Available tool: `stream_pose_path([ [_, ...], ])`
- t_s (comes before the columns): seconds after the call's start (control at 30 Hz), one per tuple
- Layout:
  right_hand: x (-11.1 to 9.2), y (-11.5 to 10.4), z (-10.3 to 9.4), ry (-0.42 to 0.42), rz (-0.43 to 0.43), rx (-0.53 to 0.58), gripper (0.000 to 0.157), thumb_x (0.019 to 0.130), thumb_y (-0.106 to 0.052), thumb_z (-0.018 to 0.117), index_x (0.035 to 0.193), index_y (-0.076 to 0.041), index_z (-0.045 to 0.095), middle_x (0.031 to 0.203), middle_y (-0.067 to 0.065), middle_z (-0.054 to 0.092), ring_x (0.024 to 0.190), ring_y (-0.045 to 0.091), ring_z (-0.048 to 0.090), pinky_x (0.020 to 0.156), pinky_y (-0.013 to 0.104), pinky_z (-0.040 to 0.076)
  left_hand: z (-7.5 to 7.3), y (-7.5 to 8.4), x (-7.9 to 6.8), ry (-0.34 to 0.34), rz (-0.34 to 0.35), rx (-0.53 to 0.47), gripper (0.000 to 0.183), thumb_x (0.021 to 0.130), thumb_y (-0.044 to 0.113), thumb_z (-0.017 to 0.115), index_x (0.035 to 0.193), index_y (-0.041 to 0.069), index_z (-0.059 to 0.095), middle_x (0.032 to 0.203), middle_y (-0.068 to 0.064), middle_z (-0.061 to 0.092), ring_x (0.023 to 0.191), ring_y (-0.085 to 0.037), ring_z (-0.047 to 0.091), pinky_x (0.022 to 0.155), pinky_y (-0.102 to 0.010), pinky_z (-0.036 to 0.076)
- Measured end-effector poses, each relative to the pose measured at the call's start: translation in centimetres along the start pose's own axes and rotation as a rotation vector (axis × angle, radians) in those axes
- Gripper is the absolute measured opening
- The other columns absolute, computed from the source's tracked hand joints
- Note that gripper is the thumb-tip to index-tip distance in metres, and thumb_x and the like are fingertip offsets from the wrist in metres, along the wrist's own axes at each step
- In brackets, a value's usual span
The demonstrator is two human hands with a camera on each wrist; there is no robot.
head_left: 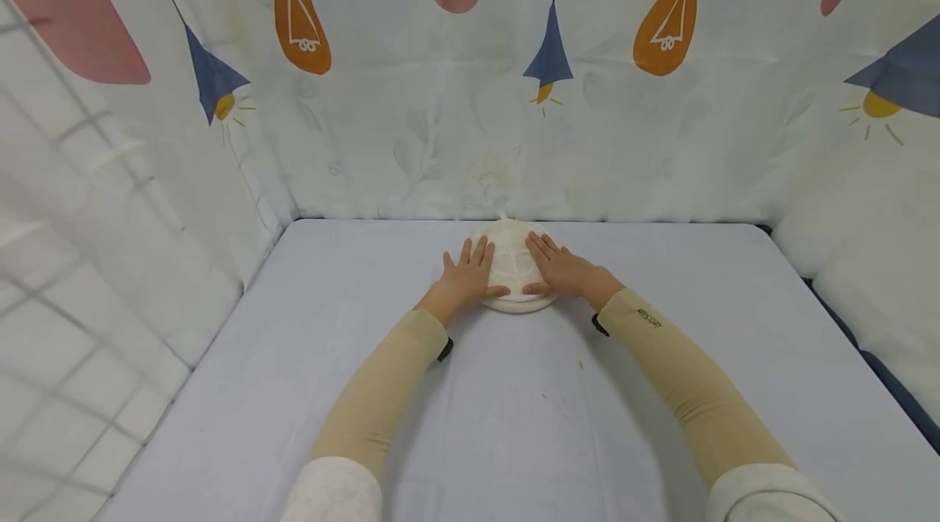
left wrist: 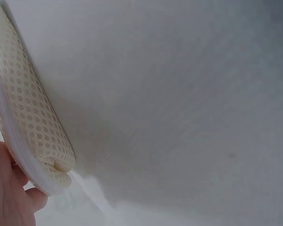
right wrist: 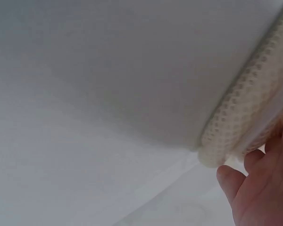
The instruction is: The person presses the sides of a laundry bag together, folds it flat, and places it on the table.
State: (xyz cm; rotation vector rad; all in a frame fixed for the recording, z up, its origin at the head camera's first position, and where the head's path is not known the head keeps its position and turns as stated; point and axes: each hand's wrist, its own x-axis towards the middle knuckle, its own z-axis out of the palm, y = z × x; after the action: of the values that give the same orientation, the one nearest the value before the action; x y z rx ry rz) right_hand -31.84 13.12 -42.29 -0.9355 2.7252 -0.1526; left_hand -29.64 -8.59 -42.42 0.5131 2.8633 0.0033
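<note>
A round, cream mesh laundry bag (head_left: pixel 512 265) lies at the far edge of the table. My left hand (head_left: pixel 464 277) rests on its left side with fingers extended and spread, the thumb pointing inward. On the right side, my right hand (head_left: pixel 565 267) lies across the bag with straight fingers, its thumb near the front rim. In the left wrist view, the honeycomb mesh bag (left wrist: pixel 30 113) shows a pale band along its side and a fold at one end. The right wrist view shows the bag (right wrist: pixel 245 103) beside several fingertips; the palms' undersides are partly hidden.
A white-covered table (head_left: pixel 507 424) spreads beneath both arms. Behind it hangs a curtain (head_left: pixel 455 114) printed with lamps and bulbs. A white grid frame shows through the sheet (head_left: pixel 66 326) on the left, and pale padded fabric (head_left: pixel 874 261) borders the right.
</note>
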Motion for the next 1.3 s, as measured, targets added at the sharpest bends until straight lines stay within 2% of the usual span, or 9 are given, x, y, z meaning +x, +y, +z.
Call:
stream_pose_path([
  [0.2,0.4,-0.1,-0.5,-0.002,0.006,-0.047,0.098,0.088,-0.062,0.043,0.147,0.000,-0.005,0.153,0.014,-0.007,0.139,0.030,-0.004,0.110,0.049,0.010,0.1,-0.5,0.1,0.015,0.010,-0.031,0.095,0.086,0.068,0.037,0.149,0.009,-0.003,0.154,-0.007,-0.011,0.139,-0.032,-0.009,0.105,-0.063,0.010],
  [0.47,-0.1,0.4,-2.4,0.024,-0.035,-0.046,0.092,0.089,-0.057,0.048,0.147,0.002,0.007,0.153,0.016,0.005,0.139,0.035,0.002,0.109,0.051,0.012,0.0,-0.9,0.1,0.021,0.027,-0.052,0.096,0.084,0.070,0.038,0.150,0.012,0.000,0.155,-0.005,-0.008,0.139,-0.031,-0.005,0.104,-0.063,0.011],
  [0.67,0.3,1.3,-3.1,0.025,-0.035,-0.082,0.092,0.088,-0.059,0.048,0.149,-0.005,0.006,0.155,0.011,0.002,0.138,0.037,0.001,0.109,0.053,0.013,-0.9,-1.6,-0.2,0.047,0.054,-0.066,0.094,0.084,0.067,0.044,0.151,0.015,0.002,0.155,-0.004,-0.006,0.140,-0.031,-0.001,0.104,-0.063,0.012],
  [0.97,1.2,1.3,-2.6,0.004,-0.088,-0.073,0.096,0.084,-0.065,0.047,0.150,-0.012,0.001,0.155,0.005,-0.004,0.139,0.033,-0.005,0.109,0.052,0.010,-1.2,-2.0,0.0,0.033,0.098,-0.111,0.101,0.081,0.068,0.048,0.150,0.015,-0.002,0.154,-0.004,-0.010,0.139,-0.030,-0.006,0.105,-0.063,0.008],
  [1.3,1.4,1.2,-1.8,0.002,-0.068,-0.022,0.099,0.085,-0.061,0.051,0.149,-0.007,-0.003,0.154,0.006,-0.006,0.139,0.029,-0.007,0.109,0.052,0.011,-1.4,-1.8,0.2,0.003,0.091,-0.105,0.102,0.081,0.066,0.051,0.150,0.013,-0.001,0.154,-0.005,-0.009,0.139,-0.030,-0.007,0.104,-0.064,0.007],
])
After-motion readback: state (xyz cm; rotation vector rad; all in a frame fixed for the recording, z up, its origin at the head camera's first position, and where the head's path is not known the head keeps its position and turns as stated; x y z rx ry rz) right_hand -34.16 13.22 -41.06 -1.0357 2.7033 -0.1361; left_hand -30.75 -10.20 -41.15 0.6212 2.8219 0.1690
